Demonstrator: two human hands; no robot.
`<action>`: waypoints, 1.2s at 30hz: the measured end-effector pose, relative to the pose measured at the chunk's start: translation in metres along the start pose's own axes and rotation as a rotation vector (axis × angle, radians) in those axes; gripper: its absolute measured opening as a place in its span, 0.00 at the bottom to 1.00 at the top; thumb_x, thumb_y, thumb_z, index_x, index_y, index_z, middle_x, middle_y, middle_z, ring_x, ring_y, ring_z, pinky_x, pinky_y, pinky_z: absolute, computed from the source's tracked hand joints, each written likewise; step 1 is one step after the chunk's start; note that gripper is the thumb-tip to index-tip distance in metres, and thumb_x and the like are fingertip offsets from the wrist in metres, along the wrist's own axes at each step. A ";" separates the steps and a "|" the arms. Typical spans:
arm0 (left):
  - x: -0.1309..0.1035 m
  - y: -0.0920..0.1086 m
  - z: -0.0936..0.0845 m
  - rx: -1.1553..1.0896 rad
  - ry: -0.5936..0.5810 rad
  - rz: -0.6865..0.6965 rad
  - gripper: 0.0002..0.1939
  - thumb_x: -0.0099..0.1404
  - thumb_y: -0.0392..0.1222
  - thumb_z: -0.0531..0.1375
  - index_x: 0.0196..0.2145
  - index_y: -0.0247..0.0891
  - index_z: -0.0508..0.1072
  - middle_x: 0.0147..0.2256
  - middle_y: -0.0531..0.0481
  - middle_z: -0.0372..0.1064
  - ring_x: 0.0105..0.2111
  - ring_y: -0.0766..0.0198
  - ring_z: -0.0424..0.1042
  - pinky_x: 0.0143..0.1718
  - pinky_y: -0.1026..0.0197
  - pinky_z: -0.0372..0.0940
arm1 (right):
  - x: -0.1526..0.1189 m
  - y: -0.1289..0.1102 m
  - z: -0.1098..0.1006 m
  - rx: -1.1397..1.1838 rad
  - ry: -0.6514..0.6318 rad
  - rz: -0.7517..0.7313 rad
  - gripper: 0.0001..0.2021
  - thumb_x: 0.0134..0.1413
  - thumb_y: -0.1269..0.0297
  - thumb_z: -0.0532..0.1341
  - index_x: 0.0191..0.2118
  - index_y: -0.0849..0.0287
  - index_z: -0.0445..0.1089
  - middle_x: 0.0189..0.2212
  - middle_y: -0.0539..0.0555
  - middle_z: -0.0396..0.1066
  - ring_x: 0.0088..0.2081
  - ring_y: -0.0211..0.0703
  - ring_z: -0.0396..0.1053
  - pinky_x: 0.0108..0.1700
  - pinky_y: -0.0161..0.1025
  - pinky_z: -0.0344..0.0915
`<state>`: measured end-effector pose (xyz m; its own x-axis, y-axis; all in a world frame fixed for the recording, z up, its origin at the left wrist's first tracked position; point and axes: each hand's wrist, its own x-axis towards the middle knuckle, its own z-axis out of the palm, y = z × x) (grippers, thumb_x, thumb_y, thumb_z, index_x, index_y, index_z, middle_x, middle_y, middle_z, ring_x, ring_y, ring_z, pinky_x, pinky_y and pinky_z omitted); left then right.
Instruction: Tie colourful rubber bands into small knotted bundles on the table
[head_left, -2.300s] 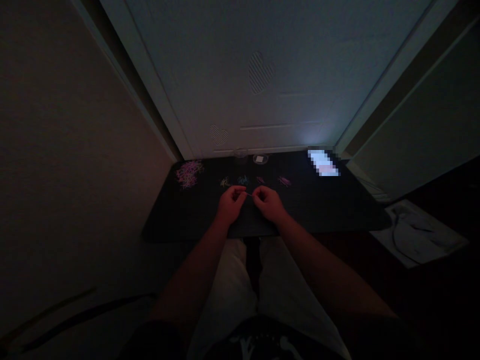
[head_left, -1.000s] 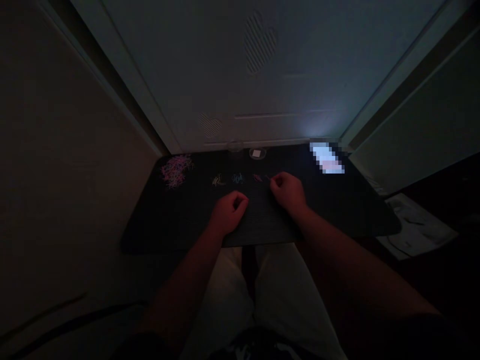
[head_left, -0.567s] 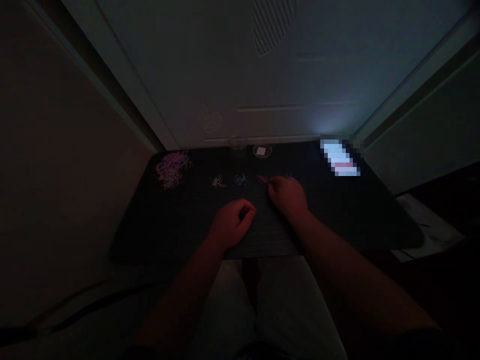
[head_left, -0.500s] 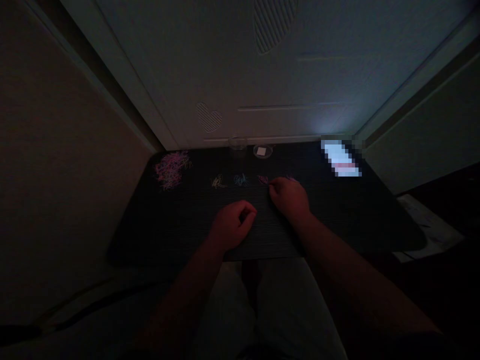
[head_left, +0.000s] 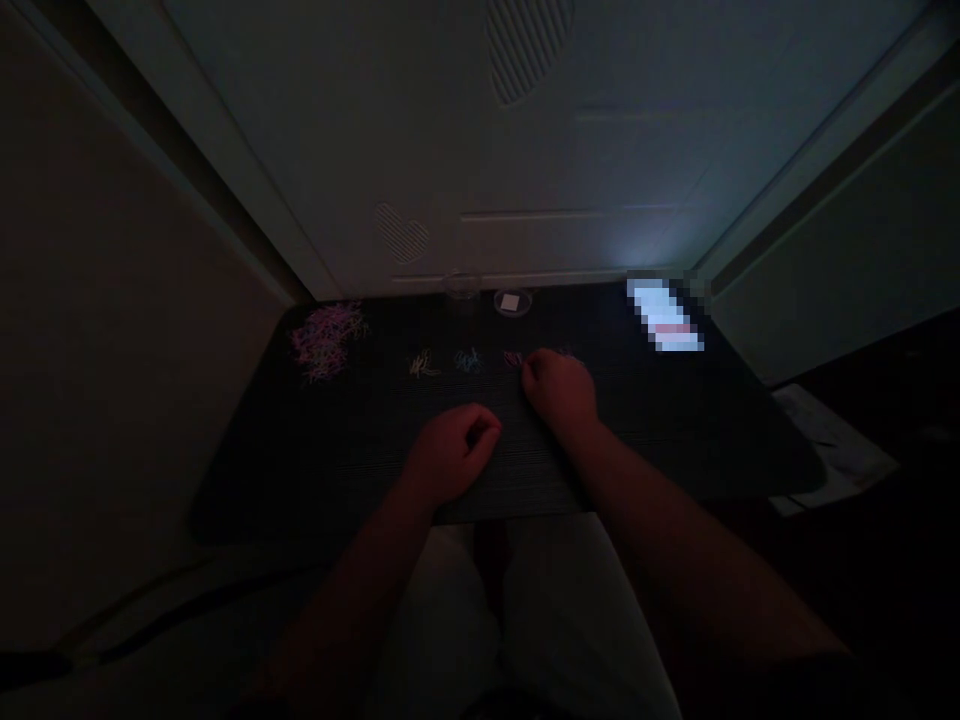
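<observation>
Bare surface of the black table (head_left: 697, 430) allows passage at right of frame, below the lit screen (head_left: 666, 318), and at lower left, outside the left hand (head_left: 454, 452). A narrow gap separates this hand from the right hand (head_left: 561, 390). Obstacles: yellowish strands (head_left: 422, 363), blue strands (head_left: 468, 361) and pink strands (head_left: 513, 359) across center; mixed strand pile (head_left: 326, 340), left; clear container (head_left: 462, 288) and shallow dish (head_left: 512, 303), upper center. The heart-embossed panel (head_left: 450, 130) bounds the rear.

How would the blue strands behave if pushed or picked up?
The blue strands would probably spread when pushed, as they lie loosely heaped. Each is likely light, being slender. Their curves hint at floppiness, but dimness hides the material.
</observation>
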<state>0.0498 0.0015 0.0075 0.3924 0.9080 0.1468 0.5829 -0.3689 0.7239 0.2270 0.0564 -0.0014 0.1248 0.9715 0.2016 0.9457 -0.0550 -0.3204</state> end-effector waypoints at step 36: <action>0.004 0.000 0.003 0.144 0.042 -0.032 0.10 0.62 0.44 0.52 0.34 0.39 0.70 0.30 0.52 0.71 0.29 0.66 0.68 0.29 0.64 0.60 | -0.004 -0.010 -0.011 -0.061 -0.122 0.032 0.16 0.59 0.60 0.49 0.42 0.59 0.72 0.37 0.59 0.74 0.39 0.44 0.72 0.43 0.37 0.61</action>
<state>0.0535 0.0043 0.0064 0.3437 0.9260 0.1559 0.6919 -0.3620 0.6246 0.2199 0.0504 0.0109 0.1210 0.9896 0.0774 0.9588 -0.0963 -0.2673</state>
